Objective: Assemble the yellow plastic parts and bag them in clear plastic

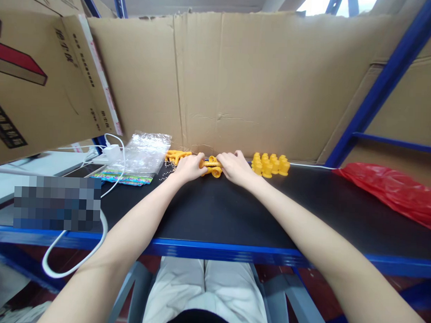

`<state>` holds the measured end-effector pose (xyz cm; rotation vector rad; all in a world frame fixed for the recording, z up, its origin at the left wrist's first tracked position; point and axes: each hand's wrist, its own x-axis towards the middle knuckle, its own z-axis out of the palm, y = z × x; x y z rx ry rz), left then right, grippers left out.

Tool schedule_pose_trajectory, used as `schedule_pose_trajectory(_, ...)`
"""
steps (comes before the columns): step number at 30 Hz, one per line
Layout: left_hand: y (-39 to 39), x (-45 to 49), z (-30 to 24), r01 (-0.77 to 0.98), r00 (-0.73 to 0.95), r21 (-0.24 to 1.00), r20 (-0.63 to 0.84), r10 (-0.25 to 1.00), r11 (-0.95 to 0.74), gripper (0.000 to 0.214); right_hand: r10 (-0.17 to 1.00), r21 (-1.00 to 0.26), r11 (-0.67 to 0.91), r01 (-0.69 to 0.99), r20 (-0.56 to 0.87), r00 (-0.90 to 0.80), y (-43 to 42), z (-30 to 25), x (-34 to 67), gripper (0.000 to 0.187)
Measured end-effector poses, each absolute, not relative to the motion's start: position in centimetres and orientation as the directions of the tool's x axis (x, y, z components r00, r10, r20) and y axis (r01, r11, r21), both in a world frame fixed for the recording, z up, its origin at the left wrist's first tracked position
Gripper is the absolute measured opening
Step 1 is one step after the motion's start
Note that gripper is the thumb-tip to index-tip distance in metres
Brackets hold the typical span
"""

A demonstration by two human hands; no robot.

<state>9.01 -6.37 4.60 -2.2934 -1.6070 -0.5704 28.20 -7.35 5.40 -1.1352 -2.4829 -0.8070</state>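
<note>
Near the back of the black tabletop, both hands meet around small yellow plastic parts (pixel 212 166) with round, cup-like ends. My left hand (pixel 190 167) is closed, its thumb and fingers pinching the left end of a yellow part. From the other side, my right hand (pixel 233 167) has bent fingers closed at the right end; its fingertips are partly hidden. Left of the hands lies a loose heap of branching yellow pieces (pixel 178 155), with tiny bits scattered beside it. Several yellow knob-shaped pieces (pixel 270 165) stand in close rows just right of my right hand.
A clear plastic bag (pixel 147 152) lies on a colourful packet (pixel 126 178) at the left. White cables and a white charger (pixel 112 152) are beside them. A red plastic bag (pixel 391 189) lies at right. Cardboard (pixel 267 83) walls the back; a blue rail (pixel 226 250) edges the front.
</note>
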Motion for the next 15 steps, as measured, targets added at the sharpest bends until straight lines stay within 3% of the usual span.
schedule_pose_trajectory(9,-6.26,8.62,4.50,0.939,0.309,-0.001,0.441,0.843,-0.344,0.029,0.596,0.362,0.568,0.739,0.438,-0.673,-7.59,5.39,28.04,0.029)
schedule_pose_trajectory(15,-6.24,8.78,4.60,0.940,0.306,0.011,0.416,0.857,-0.341,0.029,0.612,0.387,0.533,0.753,0.438,-0.659,-7.99,5.75,27.84,0.022)
